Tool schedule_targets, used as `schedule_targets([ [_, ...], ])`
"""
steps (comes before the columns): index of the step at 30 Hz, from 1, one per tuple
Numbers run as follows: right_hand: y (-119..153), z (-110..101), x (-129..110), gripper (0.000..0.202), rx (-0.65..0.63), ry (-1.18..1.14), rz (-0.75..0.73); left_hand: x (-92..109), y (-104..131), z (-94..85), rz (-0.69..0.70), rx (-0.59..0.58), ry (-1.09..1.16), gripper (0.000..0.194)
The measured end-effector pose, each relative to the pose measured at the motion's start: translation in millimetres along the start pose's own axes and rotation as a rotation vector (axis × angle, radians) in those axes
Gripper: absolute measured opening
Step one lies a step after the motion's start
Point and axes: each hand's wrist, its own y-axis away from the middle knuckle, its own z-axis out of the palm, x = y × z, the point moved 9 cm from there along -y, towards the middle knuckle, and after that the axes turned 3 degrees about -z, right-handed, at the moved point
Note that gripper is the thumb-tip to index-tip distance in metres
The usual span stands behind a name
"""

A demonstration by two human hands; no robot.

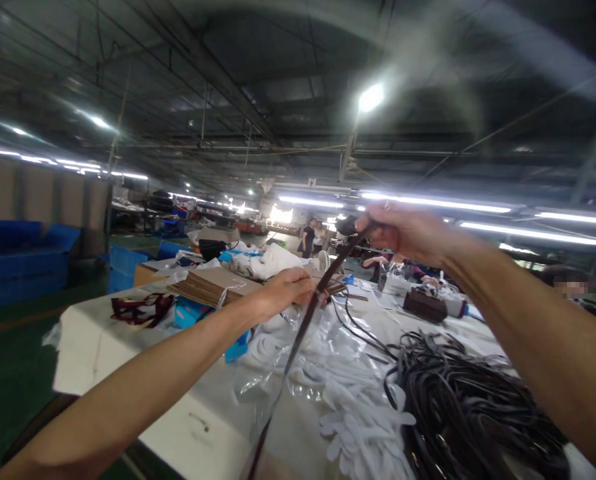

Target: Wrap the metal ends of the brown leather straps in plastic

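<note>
A long dark strap (pixel 303 328) runs diagonally between my hands and hangs down past the bottom of the view. Raised at the upper right, my right hand (pixel 385 230) has its fingers closed round the strap's upper part. Lower and further left, my left hand (pixel 295 288) pinches the same strap about midway along its visible length. Beneath the strap lie clear plastic bags and a heap of white strips (pixel 363 420). A large tangled pile of dark straps (pixel 458 400) rests at the right, under my right forearm.
The white table (pixel 98 333) holds stacked brown cardboard (pixel 218 285), a dark red strappy item (pixel 143 309), a blue box (pixel 191 312) and a dark brown block-shaped item (pixel 425 305). Blue bins (pixel 23 260) stand at the left. People (pixel 309 238) are in the background.
</note>
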Motion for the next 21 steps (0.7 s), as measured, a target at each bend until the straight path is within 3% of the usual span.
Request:
schedule_targets([
  [3,5.8,9.2,13.7,0.016,-0.081,0.070,0.094,8.5,0.6,4.3,0.043,-0.022,0.001,0.038],
  [6,7.3,10.0,15.7,0.008,-0.071,0.192,0.023,6.0,2.5,6.2,0.020,-0.015,-0.032,0.027],
  [8,8.1,12.3,17.5,0.013,-0.060,0.308,-0.045,-0.4,2.9,5.9,-0.032,0.008,-0.092,0.019],
  [11,12.5,27.3,28.9,0.013,-0.103,0.406,-0.081,4.4,1.3,4.2,0.015,0.060,-0.100,0.012],
  [15,19.6,45.1,49.3,0.023,-0.110,0.448,-0.022,8.0,-7.1,4.7,0.045,0.132,-0.134,0.018],
  [19,21.9,40.9,66.6,0.028,-0.018,0.436,0.090,-1.1,-16.8,8.1,0.046,0.146,-0.141,0.022],
  [21,23.8,39.5,75.4,0.029,0.009,0.307,0.161,-4.8,-20.0,5.7,0.071,0.167,-0.129,0.022],
])
